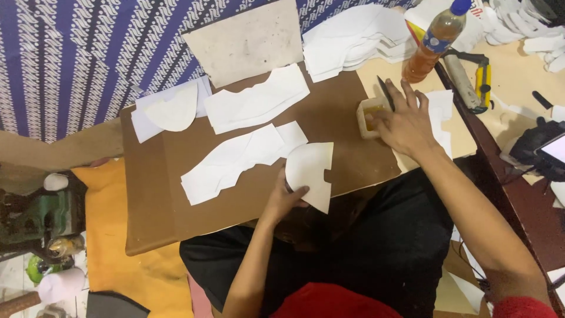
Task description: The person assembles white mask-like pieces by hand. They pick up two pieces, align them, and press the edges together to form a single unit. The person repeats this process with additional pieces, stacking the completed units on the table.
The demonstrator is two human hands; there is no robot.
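Observation:
My left hand grips a white curved cut piece by its lower left edge, holding it over the near edge of a brown board that rests on my lap. My right hand reaches to the board's right end and holds a thin dark brush whose tip is in a small pale tub of yellow glue. Other white cut pieces lie flat on the board: a long wavy one just left of my left hand and another farther back.
A bottle of amber liquid with a blue cap stands behind the tub. A stack of white pieces lies at the back, beside a grey card. A yellow-handled tool and a phone lie at right. Blue patterned cloth hangs at left.

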